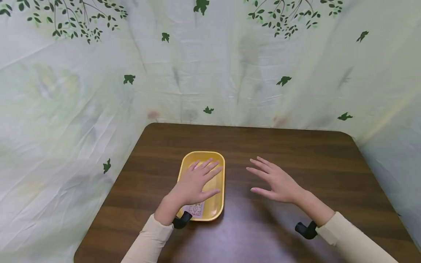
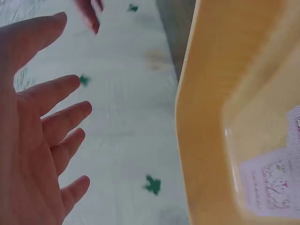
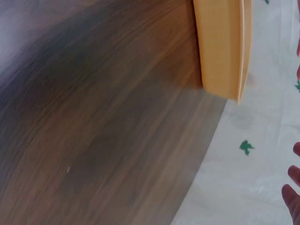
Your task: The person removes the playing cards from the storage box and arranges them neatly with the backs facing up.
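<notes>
A yellow rectangular tray [image 1: 219, 204] stands on the brown wooden table, left of centre. Inside it lie pale pink printed packets or cards [image 1: 196, 209]; the left wrist view shows one such printed piece [image 2: 272, 183] at the tray's bottom. Over the tray hovers my left hand [image 1: 196, 183], fingers spread and nothing held, hiding part of the tray's inside. To the tray's right my right hand [image 1: 277, 181] hangs above the table, its fingers spread too and holding nothing. Only a few of its fingertips [image 3: 291, 199] show in the right wrist view.
The wooden table [image 1: 279, 146] has rounded far corners. Pale curtains [image 1: 227, 73] with green leaf prints stand behind it and along both sides. A black wrist-worn piece [image 1: 182, 220] sits at the left cuff, and a similar black piece [image 1: 306, 230] at the right cuff.
</notes>
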A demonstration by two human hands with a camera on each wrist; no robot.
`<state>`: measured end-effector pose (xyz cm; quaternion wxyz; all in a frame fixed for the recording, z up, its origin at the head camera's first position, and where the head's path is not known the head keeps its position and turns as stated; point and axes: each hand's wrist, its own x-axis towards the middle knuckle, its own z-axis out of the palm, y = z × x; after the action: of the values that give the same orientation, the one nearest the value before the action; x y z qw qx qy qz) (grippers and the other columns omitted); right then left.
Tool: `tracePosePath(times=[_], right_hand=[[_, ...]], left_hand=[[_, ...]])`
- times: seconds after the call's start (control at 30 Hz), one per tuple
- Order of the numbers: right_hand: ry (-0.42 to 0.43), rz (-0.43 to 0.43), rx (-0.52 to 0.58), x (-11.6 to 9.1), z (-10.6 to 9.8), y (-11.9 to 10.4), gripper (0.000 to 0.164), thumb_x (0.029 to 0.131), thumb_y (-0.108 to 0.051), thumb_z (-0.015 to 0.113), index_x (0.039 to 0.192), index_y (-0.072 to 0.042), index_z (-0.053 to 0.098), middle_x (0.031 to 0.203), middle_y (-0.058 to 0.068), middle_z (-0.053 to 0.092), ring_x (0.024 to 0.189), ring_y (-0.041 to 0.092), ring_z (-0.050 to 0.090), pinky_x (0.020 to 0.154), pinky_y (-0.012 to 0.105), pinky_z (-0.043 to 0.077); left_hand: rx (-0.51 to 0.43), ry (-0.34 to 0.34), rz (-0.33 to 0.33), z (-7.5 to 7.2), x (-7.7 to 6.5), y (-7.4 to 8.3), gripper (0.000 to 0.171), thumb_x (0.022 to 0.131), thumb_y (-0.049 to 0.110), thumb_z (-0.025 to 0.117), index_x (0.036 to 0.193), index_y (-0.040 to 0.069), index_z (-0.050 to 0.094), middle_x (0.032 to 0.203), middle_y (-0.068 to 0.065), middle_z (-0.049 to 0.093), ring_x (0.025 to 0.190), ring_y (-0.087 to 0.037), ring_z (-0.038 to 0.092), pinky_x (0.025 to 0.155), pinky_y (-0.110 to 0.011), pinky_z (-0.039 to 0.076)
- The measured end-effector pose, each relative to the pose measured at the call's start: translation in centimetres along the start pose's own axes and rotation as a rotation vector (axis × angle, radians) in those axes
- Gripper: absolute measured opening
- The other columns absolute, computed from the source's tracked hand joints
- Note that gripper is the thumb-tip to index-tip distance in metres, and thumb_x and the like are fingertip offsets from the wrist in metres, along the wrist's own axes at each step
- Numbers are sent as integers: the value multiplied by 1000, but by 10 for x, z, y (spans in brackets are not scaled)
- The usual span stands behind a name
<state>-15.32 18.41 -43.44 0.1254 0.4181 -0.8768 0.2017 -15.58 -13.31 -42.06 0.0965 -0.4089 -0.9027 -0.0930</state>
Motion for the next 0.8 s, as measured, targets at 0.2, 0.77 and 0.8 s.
tracePosePath(times=[0.2,0.77,0.8], right_hand=[[52,-24,31,14,17,-4,57,86,-44,59,135,-17,47,141,6,39,130,26,31,99,48,30],[39,-35,153,52,65,-28,46,86,-29,63,128,-12,54,132,10,48,123,23,40,99,42,33],[40,-44,157,55,67,-30,46,86,-29,63,127,-11,54,132,10,48,123,23,40,99,42,33]], left_hand=[[-222,176,-246,2,-36,-17,62,88,38,57,140,13,39,142,-4,38,133,-27,26,102,-52,21],[-1001,560,-651,62,-109,-19,56,92,4,52,143,3,29,145,-15,30,133,-28,23,101,-16,21],[-1025,572,-656,65,-110,-18,55,93,3,51,143,2,28,145,-16,30,133,-28,23,101,-16,22]])
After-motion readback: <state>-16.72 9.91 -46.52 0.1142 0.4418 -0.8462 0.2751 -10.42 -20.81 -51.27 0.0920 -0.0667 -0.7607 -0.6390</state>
